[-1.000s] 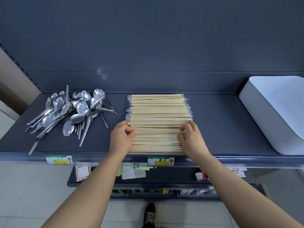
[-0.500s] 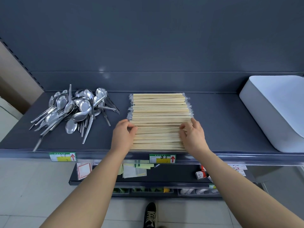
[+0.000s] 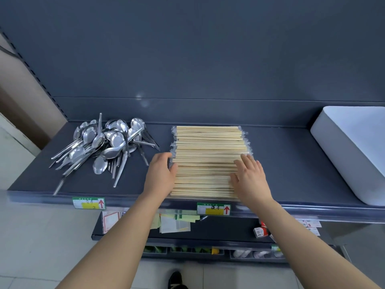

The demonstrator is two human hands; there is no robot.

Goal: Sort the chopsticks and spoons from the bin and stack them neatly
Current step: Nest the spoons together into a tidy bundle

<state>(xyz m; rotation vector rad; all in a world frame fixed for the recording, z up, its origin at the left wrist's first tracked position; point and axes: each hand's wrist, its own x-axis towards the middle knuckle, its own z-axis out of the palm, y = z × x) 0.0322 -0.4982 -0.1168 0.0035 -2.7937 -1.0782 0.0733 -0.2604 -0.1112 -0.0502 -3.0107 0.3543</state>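
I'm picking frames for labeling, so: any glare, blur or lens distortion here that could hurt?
Head view, distortion: the wide-angle lens bows the shelf edge and stretches the white bin at the right border. Head view, glare: a pale spot on the back panel, bright highlights on the spoons. Head view, blur: the right hand looks slightly smeared at its fingers; the chopsticks are sharp.

The right hand (image 3: 251,179) now lies flatter, its fingers (image 3: 245,161) uncurled and straightened over the chopsticks (image 3: 208,147).
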